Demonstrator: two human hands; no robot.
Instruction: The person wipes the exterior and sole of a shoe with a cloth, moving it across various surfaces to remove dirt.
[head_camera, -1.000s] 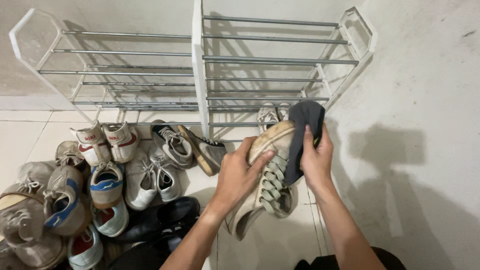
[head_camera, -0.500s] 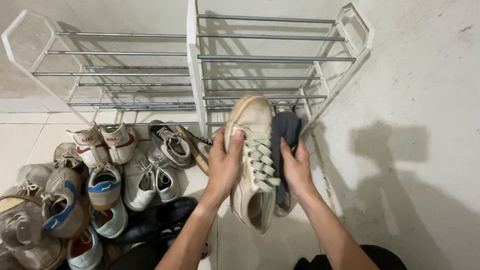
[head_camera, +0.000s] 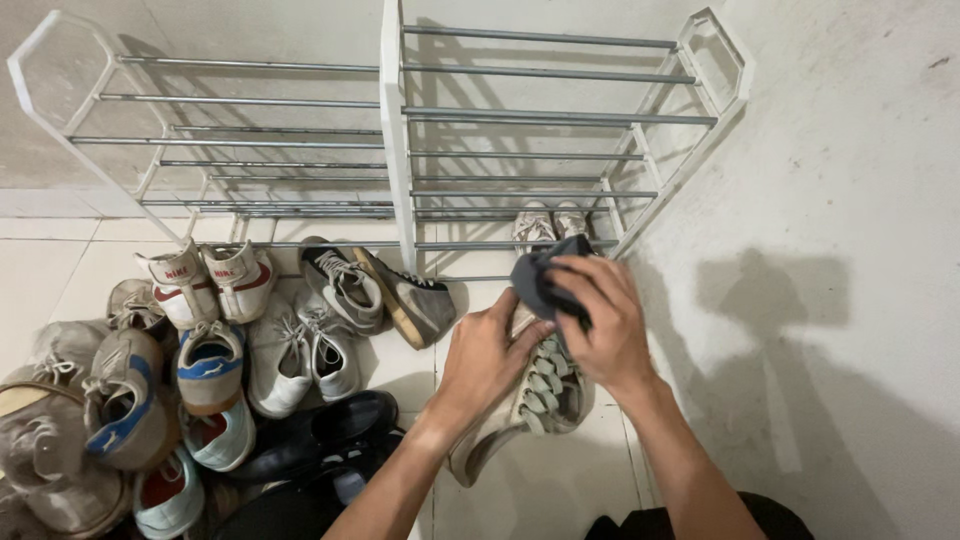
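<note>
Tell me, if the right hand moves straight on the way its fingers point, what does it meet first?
Probably the grey high-top shoe: the right hand, pressing the dark cloth, points left. Depth is unclear.

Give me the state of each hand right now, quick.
Left hand: closed around the side of the cream sneaker, holding it.
Right hand: closed on a dark grey cloth, pressed to the sneaker's toe.
</note>
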